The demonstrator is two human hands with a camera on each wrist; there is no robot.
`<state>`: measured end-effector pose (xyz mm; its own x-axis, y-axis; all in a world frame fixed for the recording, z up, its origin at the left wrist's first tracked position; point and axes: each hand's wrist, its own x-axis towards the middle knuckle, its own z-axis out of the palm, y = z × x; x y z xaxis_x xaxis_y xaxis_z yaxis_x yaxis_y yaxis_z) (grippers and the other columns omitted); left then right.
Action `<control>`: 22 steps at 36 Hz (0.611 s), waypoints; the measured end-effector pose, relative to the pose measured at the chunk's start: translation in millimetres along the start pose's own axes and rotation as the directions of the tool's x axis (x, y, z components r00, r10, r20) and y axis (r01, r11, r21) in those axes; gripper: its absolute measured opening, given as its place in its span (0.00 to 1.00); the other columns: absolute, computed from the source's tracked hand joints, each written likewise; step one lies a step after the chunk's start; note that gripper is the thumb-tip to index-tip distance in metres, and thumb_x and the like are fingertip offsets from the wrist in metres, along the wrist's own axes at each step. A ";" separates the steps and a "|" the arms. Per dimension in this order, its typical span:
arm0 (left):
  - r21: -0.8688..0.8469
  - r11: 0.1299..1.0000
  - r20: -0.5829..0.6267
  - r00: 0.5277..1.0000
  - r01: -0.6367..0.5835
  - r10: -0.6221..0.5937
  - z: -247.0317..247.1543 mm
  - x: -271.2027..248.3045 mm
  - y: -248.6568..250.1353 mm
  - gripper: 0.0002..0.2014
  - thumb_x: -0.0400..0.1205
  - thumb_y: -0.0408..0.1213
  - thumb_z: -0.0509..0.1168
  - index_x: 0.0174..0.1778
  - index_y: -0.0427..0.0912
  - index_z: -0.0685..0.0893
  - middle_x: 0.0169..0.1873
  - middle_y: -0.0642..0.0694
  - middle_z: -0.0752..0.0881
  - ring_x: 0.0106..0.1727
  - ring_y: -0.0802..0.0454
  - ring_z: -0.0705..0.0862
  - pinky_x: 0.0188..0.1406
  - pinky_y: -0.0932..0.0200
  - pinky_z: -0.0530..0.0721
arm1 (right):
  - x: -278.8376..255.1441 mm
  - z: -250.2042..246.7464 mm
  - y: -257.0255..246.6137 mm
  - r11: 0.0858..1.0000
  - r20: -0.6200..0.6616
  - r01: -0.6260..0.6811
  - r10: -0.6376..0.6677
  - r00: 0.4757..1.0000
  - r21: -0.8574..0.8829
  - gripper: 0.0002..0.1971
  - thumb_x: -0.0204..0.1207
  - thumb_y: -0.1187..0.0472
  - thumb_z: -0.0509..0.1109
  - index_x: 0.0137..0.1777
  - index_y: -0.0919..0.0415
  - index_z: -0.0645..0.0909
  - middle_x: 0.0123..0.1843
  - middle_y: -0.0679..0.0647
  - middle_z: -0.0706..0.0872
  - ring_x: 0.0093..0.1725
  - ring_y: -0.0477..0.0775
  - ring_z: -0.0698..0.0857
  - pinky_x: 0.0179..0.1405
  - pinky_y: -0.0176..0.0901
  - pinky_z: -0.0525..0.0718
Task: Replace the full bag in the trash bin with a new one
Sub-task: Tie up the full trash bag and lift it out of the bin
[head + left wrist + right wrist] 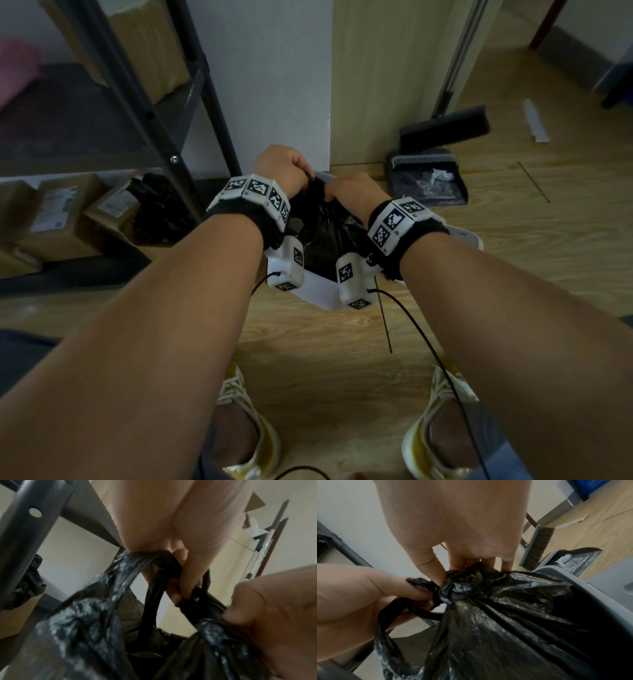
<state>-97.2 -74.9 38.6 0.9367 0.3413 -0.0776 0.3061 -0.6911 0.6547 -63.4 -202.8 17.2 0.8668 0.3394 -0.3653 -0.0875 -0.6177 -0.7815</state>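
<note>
A full black trash bag (322, 233) sits in a white-grey bin (318, 293) on the floor in front of my feet. Both hands work at its gathered top. My left hand (301, 174) has its fingers curled through a black handle loop (164, 563) of the bag. My right hand (334, 193) pinches the bunched neck of the bag (462, 585) from above, thumb and fingers closed on the plastic. In the right wrist view the bag (488, 628) hangs below the knot-like bunch, beside the bin's grey rim (597, 588). The bag's contents are hidden.
A black metal shelf rack (164, 113) stands at the left, with cardboard boxes (51, 212) and a crumpled heap of black bags (157, 205) under it. A broom (445, 128) and a dustpan (428, 181) lie right of the bin by the wall. My shoes (246, 428) stand on the wooden floor.
</note>
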 end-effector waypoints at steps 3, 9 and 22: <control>-0.014 1.000 -0.002 1.000 -0.016 0.016 2.3 -0.2 -0.9 0.13 0.73 0.22 0.68 0.50 0.37 0.91 0.50 0.40 0.90 0.42 0.54 0.82 0.22 0.82 0.72 | -1.5 0.3 -0.2 0.999 -0.016 0.031 -0.031 0.999 0.011 0.13 0.74 0.64 0.67 0.56 0.69 0.84 0.51 0.62 0.84 0.48 0.55 0.80 0.41 0.43 0.80; -0.072 0.997 -0.023 1.000 -0.015 0.013 1.3 2.1 -8.1 0.10 0.73 0.25 0.71 0.47 0.38 0.90 0.38 0.49 0.85 0.32 0.64 0.77 0.20 0.85 0.72 | -2.3 2.5 7.9 0.994 -0.004 0.079 -0.079 0.997 0.075 0.13 0.68 0.61 0.80 0.51 0.65 0.86 0.49 0.59 0.90 0.49 0.58 0.88 0.57 0.50 0.85; 0.052 0.998 -0.139 0.990 -0.029 0.036 4.6 -3.1 -8.7 0.12 0.77 0.26 0.64 0.51 0.38 0.90 0.51 0.42 0.90 0.55 0.45 0.87 0.46 0.65 0.78 | -7.6 4.9 0.6 0.990 0.020 0.097 -0.096 0.995 -0.097 0.13 0.71 0.66 0.74 0.54 0.72 0.86 0.45 0.60 0.85 0.43 0.54 0.82 0.39 0.39 0.78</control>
<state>-102.0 -72.8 29.7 0.9145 0.4014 0.0508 0.2874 -0.7326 0.6170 -72.4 -202.3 17.0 0.8613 0.4111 -0.2987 0.0455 -0.6477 -0.7605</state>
